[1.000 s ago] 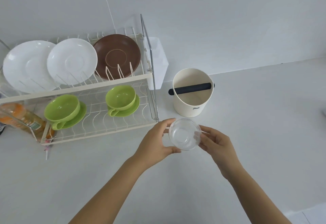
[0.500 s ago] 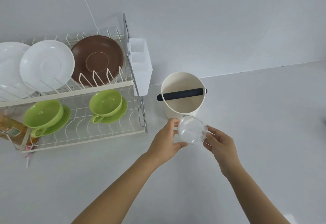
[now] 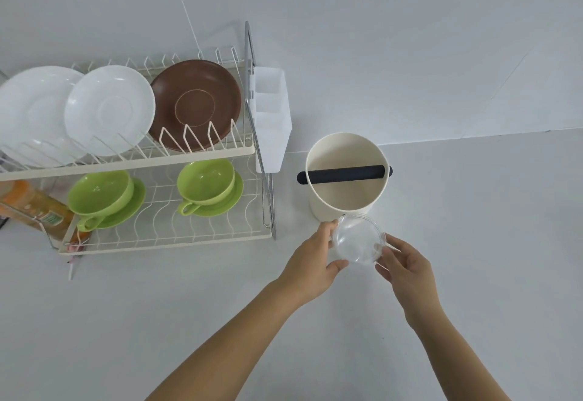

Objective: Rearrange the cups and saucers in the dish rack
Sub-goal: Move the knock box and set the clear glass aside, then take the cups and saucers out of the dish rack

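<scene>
Both hands, left and right, pinch a clear glass over the counter, beside the rack. Green cups sit on saucers; glass not yet racked.

Small clear glass cup: carried farther from the body over the last second, now overlapping the front base of the cream round canister with black crossbar. Left hand, right hand: advanced with it, grip unchanged.
</scene>
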